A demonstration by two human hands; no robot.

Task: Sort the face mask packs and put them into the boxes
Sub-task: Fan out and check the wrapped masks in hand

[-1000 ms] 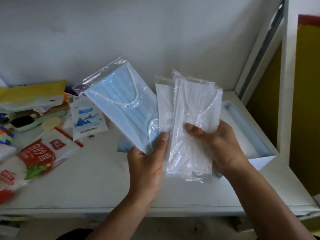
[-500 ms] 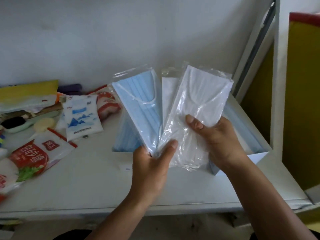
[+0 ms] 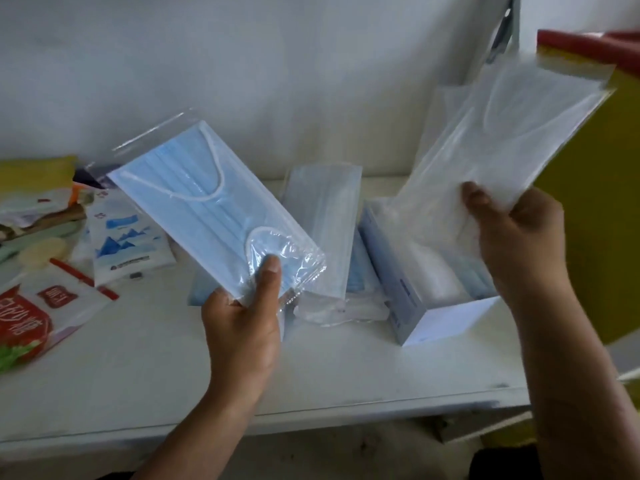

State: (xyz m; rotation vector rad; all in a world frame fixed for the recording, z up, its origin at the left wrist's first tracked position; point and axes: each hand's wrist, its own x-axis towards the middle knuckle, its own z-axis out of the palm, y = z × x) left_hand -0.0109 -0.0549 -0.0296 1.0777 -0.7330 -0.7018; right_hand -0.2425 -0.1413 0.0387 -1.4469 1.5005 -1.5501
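Glossy clear plastic wraps the blue mask pack (image 3: 214, 216); matt cardboard box (image 3: 443, 317)

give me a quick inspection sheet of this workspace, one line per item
surface: white table, scuffed along its front edge
job's things: blue mask pack held up at left; white mask packs held above the open box, which already has packs inside; loose mask packs piled on the table beside the box
clutter: red-and-white pouch, pouch with blue mountain print and yellow pack at the left end
hands: left hand pinches the blue mask pack by its lower corner; right hand grips the white mask packs
cables: nothing seen
surroundings: white wall behind, yellow panel at right
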